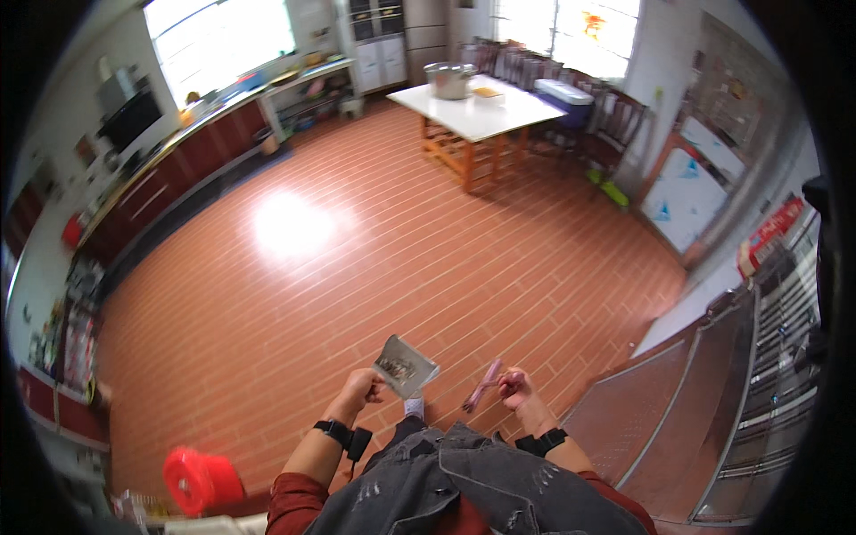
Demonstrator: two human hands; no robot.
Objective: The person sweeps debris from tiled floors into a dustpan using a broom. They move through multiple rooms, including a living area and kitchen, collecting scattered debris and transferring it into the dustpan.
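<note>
My left hand (pixel 366 386) is closed on a grey dustpan (pixel 421 366), which is held out ahead of my body. Inside the pan lies a small heap of loose debris (pixel 396 368), too small to identify. My right hand (pixel 516 390) grips a pinkish handled tool (pixel 483 386) that looks like a broom or brush, seen foreshortened. Its darker end points down to the left, apart from the dustpan. Beneath both hands is a reddish tiled floor (pixel 374 281), and one of my feet (pixel 414 406) shows just below the dustpan.
A white-topped table (pixel 508 120) bears a large metal pot (pixel 449 81). Beside it stand a blue cooler box (pixel 565 103) and wooden chairs (pixel 612 124). Red kitchen cabinets (pixel 180 160) line the left wall. Behind me at left is a red bucket (pixel 217 478); a glazed frame (pixel 669 414) stands at right.
</note>
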